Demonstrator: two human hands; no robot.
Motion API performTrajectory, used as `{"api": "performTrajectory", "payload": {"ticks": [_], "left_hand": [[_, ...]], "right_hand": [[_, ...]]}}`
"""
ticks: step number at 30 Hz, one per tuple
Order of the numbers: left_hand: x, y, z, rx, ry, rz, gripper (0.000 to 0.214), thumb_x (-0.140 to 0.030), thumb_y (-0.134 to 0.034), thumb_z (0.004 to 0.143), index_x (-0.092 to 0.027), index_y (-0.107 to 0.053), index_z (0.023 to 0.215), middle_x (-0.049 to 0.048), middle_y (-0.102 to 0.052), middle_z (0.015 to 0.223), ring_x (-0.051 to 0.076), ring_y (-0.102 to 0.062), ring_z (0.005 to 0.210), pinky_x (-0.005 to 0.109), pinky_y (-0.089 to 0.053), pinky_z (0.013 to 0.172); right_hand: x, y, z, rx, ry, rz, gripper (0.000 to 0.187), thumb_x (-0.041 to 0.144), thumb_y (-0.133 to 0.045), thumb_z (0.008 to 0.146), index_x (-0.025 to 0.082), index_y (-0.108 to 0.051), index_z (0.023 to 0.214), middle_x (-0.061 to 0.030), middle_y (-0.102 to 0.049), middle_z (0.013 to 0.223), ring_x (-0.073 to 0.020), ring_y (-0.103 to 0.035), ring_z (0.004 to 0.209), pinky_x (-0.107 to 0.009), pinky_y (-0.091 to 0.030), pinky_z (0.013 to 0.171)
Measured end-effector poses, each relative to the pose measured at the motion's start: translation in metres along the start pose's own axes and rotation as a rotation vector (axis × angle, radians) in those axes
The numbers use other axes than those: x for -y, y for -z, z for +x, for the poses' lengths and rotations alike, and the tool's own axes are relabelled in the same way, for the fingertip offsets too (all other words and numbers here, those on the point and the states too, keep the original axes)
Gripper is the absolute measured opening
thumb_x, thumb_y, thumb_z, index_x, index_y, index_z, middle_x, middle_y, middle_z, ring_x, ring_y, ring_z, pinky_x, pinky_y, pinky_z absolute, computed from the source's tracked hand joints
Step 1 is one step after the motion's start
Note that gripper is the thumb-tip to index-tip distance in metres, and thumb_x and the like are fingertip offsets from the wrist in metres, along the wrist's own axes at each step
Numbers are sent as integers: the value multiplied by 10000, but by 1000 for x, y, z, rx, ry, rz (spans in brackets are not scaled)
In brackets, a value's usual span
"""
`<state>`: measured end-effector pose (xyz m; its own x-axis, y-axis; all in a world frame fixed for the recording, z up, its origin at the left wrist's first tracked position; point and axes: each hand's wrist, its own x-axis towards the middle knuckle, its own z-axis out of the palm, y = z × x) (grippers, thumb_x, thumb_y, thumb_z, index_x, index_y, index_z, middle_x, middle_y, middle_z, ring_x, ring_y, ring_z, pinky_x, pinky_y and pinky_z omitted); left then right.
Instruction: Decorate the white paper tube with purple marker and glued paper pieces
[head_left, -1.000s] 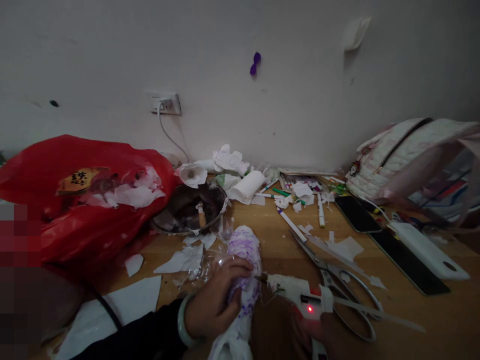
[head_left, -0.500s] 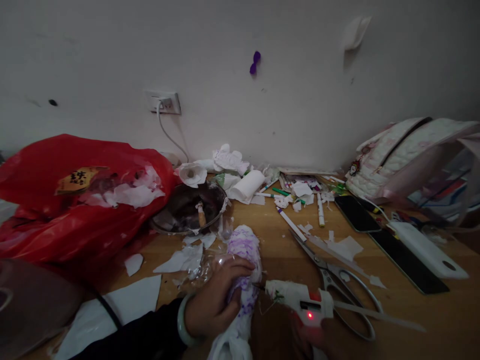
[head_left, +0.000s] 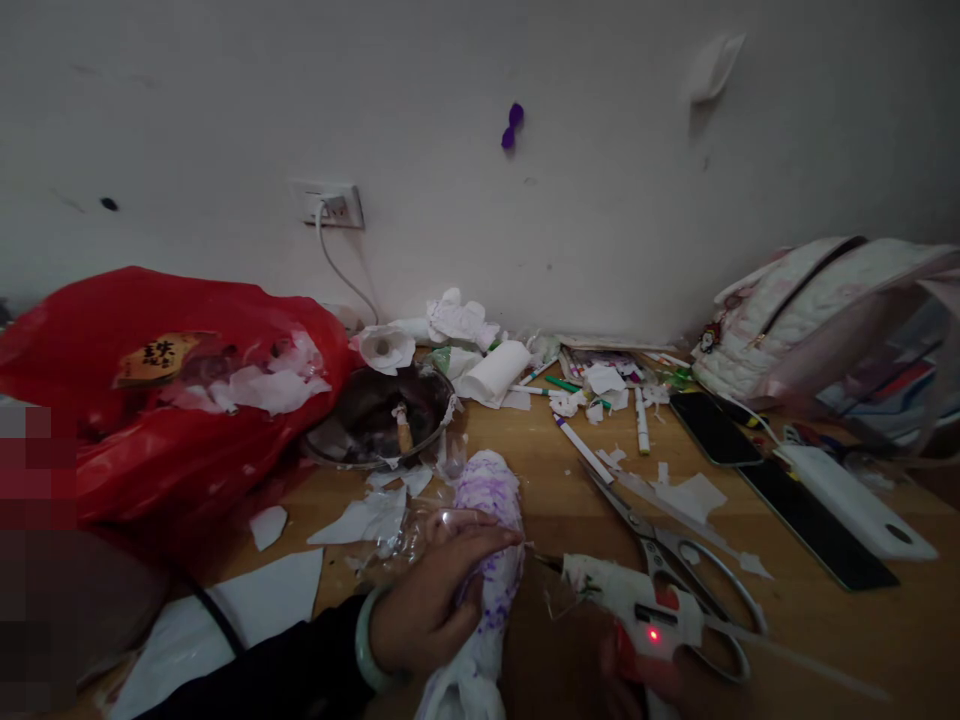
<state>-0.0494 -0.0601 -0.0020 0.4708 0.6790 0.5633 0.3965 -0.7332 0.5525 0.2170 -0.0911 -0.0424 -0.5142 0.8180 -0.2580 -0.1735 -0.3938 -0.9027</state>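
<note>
A long white paper-wrapped form with purple markings [head_left: 489, 482] lies lengthwise on the wooden table in front of me. My left hand [head_left: 439, 590], with a pale green bangle at the wrist, grips its middle, fingers across the top. A white hot glue gun [head_left: 619, 600] with a red glowing light is in my right hand [head_left: 637, 675], which is dim and blurred. The gun's nozzle points left, a short gap from the form, and thin glue strings hang near it. A clear glue stick [head_left: 814, 660] sticks out of its back.
Scissors [head_left: 651, 540] lie open just behind the glue gun. To the right are phones [head_left: 814, 520], a white power bank [head_left: 855, 500] and a backpack [head_left: 810, 320]. Markers [head_left: 583, 448] and paper scraps litter the back. A red plastic bag [head_left: 225, 440] and dark pan [head_left: 360, 415] stand left.
The glue gun in my right hand has moved right and slightly down, its nozzle pulling away from the form. My left hand's fingers have shifted a little farther across the form.
</note>
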Motion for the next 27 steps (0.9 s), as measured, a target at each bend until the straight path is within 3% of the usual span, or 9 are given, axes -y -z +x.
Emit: {"api": "performTrajectory", "payload": {"ticks": [5,11,17,21,27], "left_hand": [[-2,1,1,4,12,7,648,-1,-398,678,-233,-356,1282,83,-560,1133,247,-456,1069,404,-384,891],[-3,1,3,12,13,-18,623,-5,-400,685,-236,-366,1263,84,-570,1116,249,-471,1052,414,-387,884],[-4,2,3,7,24,-26,618,11,-399,679,-228,-385,1249,83,-570,1111,241,-482,1055,403,-386,885],[-6,3,5,13,32,-20,604,5,-409,681,-226,-400,1239,81,-574,1098,241,-488,1043,398,-385,881],[-5,2,5,15,26,-26,583,-6,-409,699,-229,-387,1236,80,-588,1113,245,-493,1049,406,-382,888]], "right_hand": [[-1,-1,-2,-75,29,7,467,626,-533,717,162,-583,738,55,-461,444,-73,-427,327,-183,-274,324],[10,-11,-1,-137,39,16,496,662,-586,629,169,-602,674,36,-428,408,-98,-420,304,-208,-268,324],[14,-14,-1,-182,34,2,408,566,-597,685,165,-582,614,28,-433,389,-95,-416,293,-194,-238,309],[13,-13,-1,-179,21,5,458,627,-585,657,170,-591,654,25,-444,392,-94,-413,288,-190,-223,302],[11,-11,-2,-175,9,7,498,668,-590,620,170,-588,639,19,-447,392,-105,-425,302,-217,-289,331]]}}
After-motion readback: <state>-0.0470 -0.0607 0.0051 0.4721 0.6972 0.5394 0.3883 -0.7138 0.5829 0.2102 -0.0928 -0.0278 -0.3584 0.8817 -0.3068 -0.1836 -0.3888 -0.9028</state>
